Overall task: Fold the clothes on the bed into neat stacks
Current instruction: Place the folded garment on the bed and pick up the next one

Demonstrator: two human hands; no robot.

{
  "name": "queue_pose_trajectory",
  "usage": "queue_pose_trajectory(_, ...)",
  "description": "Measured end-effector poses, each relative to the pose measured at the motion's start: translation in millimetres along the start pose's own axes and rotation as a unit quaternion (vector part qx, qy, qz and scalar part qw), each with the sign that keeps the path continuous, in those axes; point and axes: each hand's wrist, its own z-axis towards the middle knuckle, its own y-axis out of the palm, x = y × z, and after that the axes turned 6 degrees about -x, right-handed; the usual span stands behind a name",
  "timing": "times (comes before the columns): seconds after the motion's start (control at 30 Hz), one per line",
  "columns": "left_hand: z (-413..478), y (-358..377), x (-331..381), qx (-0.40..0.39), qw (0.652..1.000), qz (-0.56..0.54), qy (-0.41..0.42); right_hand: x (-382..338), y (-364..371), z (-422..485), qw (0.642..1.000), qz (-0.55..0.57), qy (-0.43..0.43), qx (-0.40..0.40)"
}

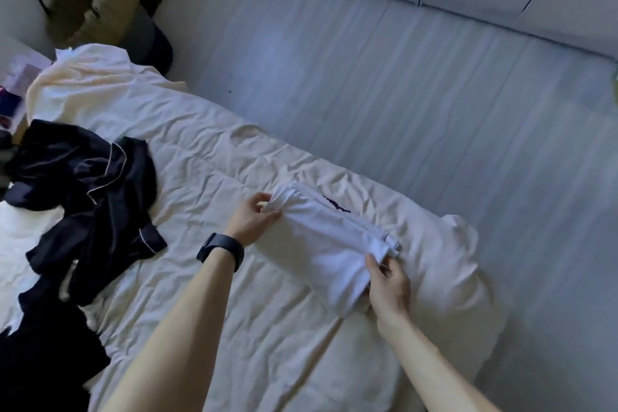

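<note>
- Left hand (pixel 249 219) pinches one end of the white garment (pixel 326 254), right hand (pixel 388 284) grips the other.
- Uneven tension could slide the layers, spoiling the fold.

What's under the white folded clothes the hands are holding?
The folded white garment lies on the cream bed sheet. A small dark bit pokes out at its far edge. What that is, and anything else beneath, is covered.

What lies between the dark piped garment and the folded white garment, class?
Head view: wrinkled sheet and the left hand, which pinches the white garment.
</note>
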Motion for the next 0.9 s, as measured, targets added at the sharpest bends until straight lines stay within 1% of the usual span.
queue_pose_trajectory(0.07, 22, 18, -7, 0.012, 0.999, 0.051, -0.002, 5, 3, 17, 1.000, -0.017, 0.016, 0.001)
queue_pose_trajectory(0.13, 34, 34, -15, 0.029, 0.997, 0.068, -0.012, 14, 3, 24, 0.998, -0.056, 0.023, 0.003)
queue_pose_trajectory(0.27, 41, 47, -29, 0.043, 0.998, 0.044, -0.018, 27, 0, 16, 0.994, -0.100, 0.020, -0.043)
queue_pose_trajectory(0.33, 38, 47, -31, 0.043, 0.999, 0.027, -0.010, 30, -4, 11, 0.992, -0.123, 0.010, -0.039)
queue_pose_trajectory(0.47, 31, 41, -34, 0.035, 0.998, 0.039, 0.015, 25, -8, 4, 0.988, -0.153, -0.008, -0.024)
queue_pose_trajectory(0.53, 25, 39, -34, 0.036, 0.996, 0.073, 0.025, 22, -8, 1, 0.981, -0.194, -0.011, -0.023)
queue_pose_trajectory(0.57, 22, 40, -34, 0.051, 0.990, 0.124, 0.037, 20, -8, -1, 0.975, -0.223, -0.021, -0.009)
queue_pose_trajectory(0.6, 18, 42, -34, 0.079, 0.976, 0.193, 0.061, 19, -7, -2, 0.961, -0.268, -0.057, 0.027)
queue_pose_trajectory(0.63, 13, 45, -34, 0.118, 0.953, 0.260, 0.105, 19, -6, -2, 0.936, -0.324, -0.122, 0.072)
queue_pose_trajectory(0.67, 11, 48, -34, 0.149, 0.925, 0.310, 0.162, 20, -4, -1, 0.897, -0.375, -0.203, 0.113)
queue_pose_trajectory(0.7, 9, 53, -35, 0.161, 0.898, 0.348, 0.218, 19, 1, 1, 0.857, -0.406, -0.287, 0.133)
queue_pose_trajectory(0.73, 10, 59, -36, 0.153, 0.874, 0.380, 0.262, 17, 9, 5, 0.823, -0.425, -0.357, 0.120)
queue_pose_trajectory(0.77, 12, 64, -39, 0.130, 0.853, 0.414, 0.289, 16, 18, 11, 0.794, -0.441, -0.408, 0.089)
queue_pose_trajectory(0.8, 17, 68, -44, 0.107, 0.837, 0.445, 0.301, 16, 28, 17, 0.774, -0.458, -0.433, 0.054)
queue_pose_trajectory(0.83, 23, 71, -50, 0.089, 0.824, 0.469, 0.306, 18, 36, 24, 0.760, -0.477, -0.440, 0.022)
queue_pose_trajectory(0.9, 38, 71, -64, 0.063, 0.812, 0.492, 0.307, 28, 45, 39, 0.731, -0.525, -0.436, -0.019)
